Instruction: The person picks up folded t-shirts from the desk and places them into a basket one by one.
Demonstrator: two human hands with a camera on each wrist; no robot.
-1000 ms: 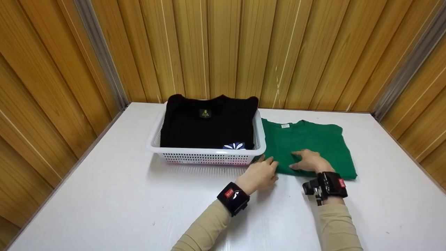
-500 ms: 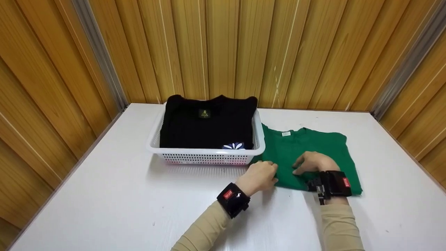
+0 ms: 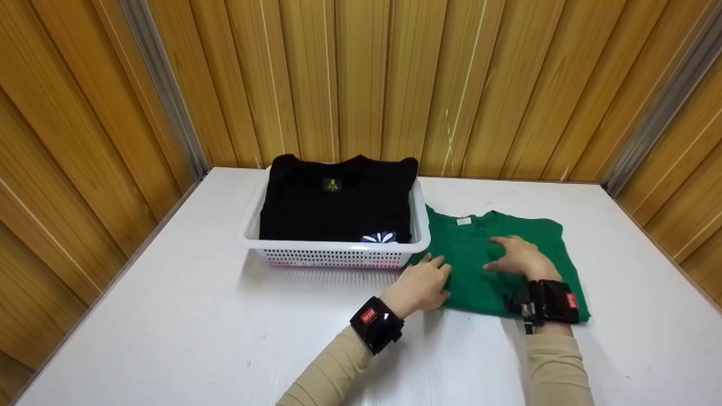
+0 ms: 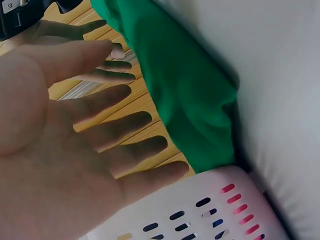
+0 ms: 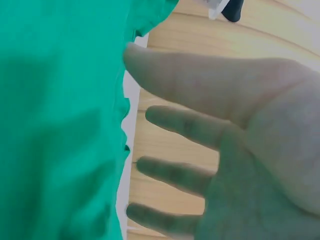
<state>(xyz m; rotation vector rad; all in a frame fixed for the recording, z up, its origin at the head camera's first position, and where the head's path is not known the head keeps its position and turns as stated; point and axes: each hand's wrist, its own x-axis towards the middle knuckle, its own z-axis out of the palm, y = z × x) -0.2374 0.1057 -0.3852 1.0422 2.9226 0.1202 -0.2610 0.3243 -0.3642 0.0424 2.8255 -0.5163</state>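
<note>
A folded green shirt (image 3: 468, 242) lies flat on the white table, its collar with a white label toward the back. My left hand (image 3: 420, 283) is over the shirt's near left corner, close to the basket's front right corner; in the left wrist view its fingers (image 4: 135, 150) are spread and straight, holding nothing. Above the middle of the shirt hovers my right hand (image 3: 522, 258). The right wrist view shows its thumb and fingers (image 5: 175, 172) extended, apart from the green cloth (image 5: 55, 110). The shirt's left edge is partly hidden by the basket.
Left of the shirt stands a white perforated plastic basket (image 3: 333, 246). A folded black shirt (image 3: 338, 208) with a blue and white print fills it and rises above the back rim. Wood-look panels (image 3: 361, 79) wall the table (image 3: 169, 316) at the back and sides.
The green shirt has slid toward the near edge of the table. My right hand moved nearer and rightward, then lifted off the cloth; my left hand's fingers curled, then straightened. The basket stayed put.
</note>
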